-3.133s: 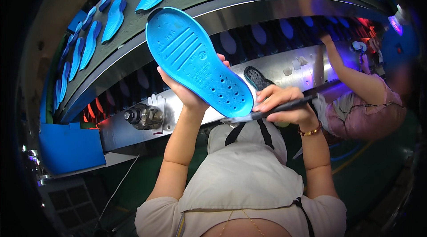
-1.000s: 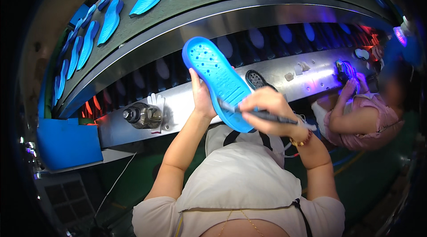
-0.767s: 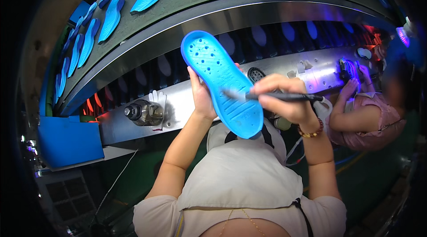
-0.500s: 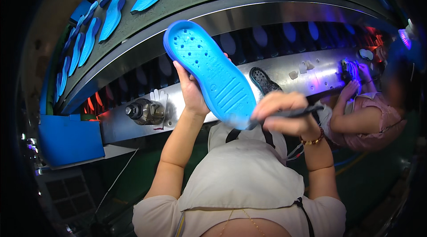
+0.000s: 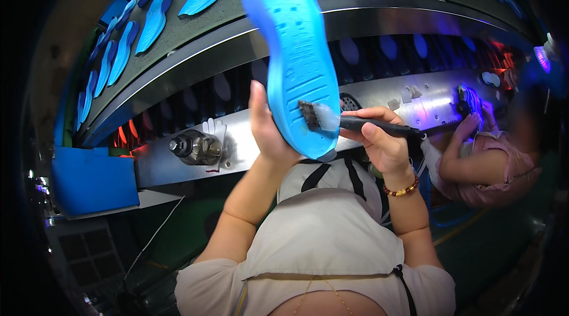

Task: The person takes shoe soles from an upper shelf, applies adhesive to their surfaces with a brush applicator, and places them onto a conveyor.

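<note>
A blue shoe sole (image 5: 296,55) is held up in front of me, its hollowed inner face with small holes and ridges toward me. My left hand (image 5: 269,129) grips the sole's left edge near its lower end, part of the fingers hidden behind it. In my right hand (image 5: 382,141) is a glue brush (image 5: 379,126) with a black handle, a pale translucent ferrule and dark bristles. Those bristles touch the inner face of the sole at its lower end. Behind the sole, a dark perforated piece (image 5: 349,101) lies on the metal ledge, mostly covered.
Several blue soles (image 5: 155,22) lie on the dark conveyor belt (image 5: 249,5) beyond. On the metal ledge (image 5: 243,153) stands a dark translucent bottle (image 5: 195,147) beside a white glove (image 5: 216,132). A blue box (image 5: 95,179) sits left. At right, a co-worker (image 5: 474,159) handles a lit piece.
The sole has risen, moved away from me and turned more upright. My right hand has lowered slightly, and the brush has gone from the sole's bottom edge onto its inner face.
</note>
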